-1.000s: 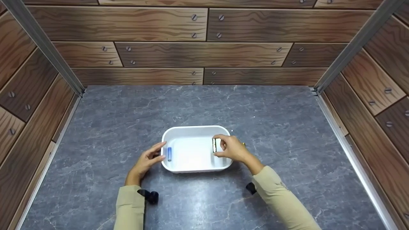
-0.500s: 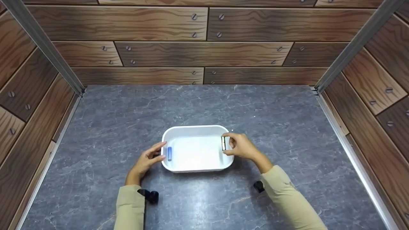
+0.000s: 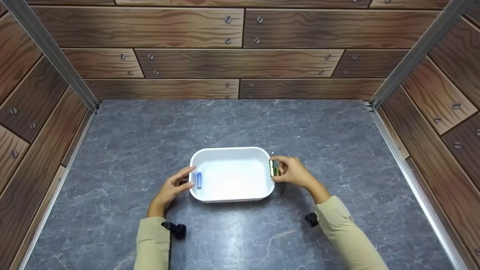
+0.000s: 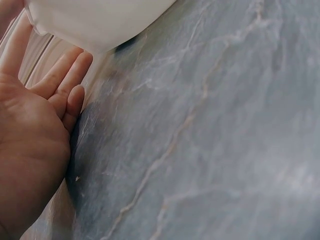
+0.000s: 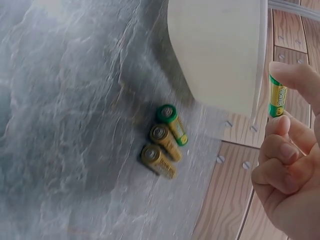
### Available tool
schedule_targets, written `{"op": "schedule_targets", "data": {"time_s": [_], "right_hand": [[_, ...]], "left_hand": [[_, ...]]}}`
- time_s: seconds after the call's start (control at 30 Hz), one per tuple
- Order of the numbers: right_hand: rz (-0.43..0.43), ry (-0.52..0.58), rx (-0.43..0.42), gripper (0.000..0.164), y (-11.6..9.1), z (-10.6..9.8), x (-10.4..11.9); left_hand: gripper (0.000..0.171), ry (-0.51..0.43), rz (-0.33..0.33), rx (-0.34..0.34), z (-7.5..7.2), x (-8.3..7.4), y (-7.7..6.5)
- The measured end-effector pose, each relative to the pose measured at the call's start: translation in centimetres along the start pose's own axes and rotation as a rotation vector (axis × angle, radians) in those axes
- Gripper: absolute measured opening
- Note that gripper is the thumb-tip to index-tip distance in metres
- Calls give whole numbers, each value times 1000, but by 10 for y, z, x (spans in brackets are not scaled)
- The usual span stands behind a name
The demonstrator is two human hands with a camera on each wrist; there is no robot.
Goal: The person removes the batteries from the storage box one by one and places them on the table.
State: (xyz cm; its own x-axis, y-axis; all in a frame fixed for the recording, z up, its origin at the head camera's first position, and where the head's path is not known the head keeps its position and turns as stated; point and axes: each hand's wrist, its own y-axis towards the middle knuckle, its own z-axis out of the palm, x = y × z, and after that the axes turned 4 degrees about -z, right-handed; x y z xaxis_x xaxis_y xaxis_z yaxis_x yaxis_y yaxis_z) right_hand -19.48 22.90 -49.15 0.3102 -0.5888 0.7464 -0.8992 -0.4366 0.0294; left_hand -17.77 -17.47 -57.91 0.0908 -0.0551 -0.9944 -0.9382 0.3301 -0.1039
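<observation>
A green-and-yellow battery (image 3: 272, 168) is pinched by its ends between thumb and finger of my right hand (image 3: 295, 172), at the right rim of the white tub (image 3: 230, 149). The right wrist view shows this battery (image 5: 276, 97) raised above the tabletop. My left hand (image 3: 169, 190) touches the tub's left rim with thumb and fingertips, its fingers extended. Inside the tub, at the left end, lies a small blue cylinder (image 3: 199, 180). Beside the tub's right end, on the table, a green-ended battery (image 5: 172, 124) and two gold batteries (image 5: 159, 162) lie side by side.
The grey marbled tabletop (image 3: 232, 123) stretches all around the tub. Wood-patterned panels (image 3: 240, 63) stand at the back and both sides, with metal posts (image 3: 412, 56) in the corners. A black wrist-camera mount (image 3: 311, 219) hangs beside the right sleeve.
My right hand has moved rightward with the battery, from above the tub's inside to its right rim. The left hand, the tub and the blue cylinder have stayed in place.
</observation>
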Motion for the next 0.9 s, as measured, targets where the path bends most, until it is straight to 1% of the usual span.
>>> {"op": "schedule_targets", "data": {"time_s": [0.13,0.33,0.47,0.6,0.9], "right_hand": [[5,24,-17,53,-4,-5,-7],[-1,22,-23,53,-10,-10,-15],[22,22,-18,55,-13,-12,-20],[51,11,-21,55,-14,-13,-26],[56,-12,-40,54,-20,-12,-42]], "left_hand": [[59,3,6,-3,0,1,0],[59,-1,-5,-4,0,1,-1],[59,2,-8,-3,0,0,-1],[59,0,-4,-3,0,1,-1],[60,-6,-18,-5,0,0,-1]]}}
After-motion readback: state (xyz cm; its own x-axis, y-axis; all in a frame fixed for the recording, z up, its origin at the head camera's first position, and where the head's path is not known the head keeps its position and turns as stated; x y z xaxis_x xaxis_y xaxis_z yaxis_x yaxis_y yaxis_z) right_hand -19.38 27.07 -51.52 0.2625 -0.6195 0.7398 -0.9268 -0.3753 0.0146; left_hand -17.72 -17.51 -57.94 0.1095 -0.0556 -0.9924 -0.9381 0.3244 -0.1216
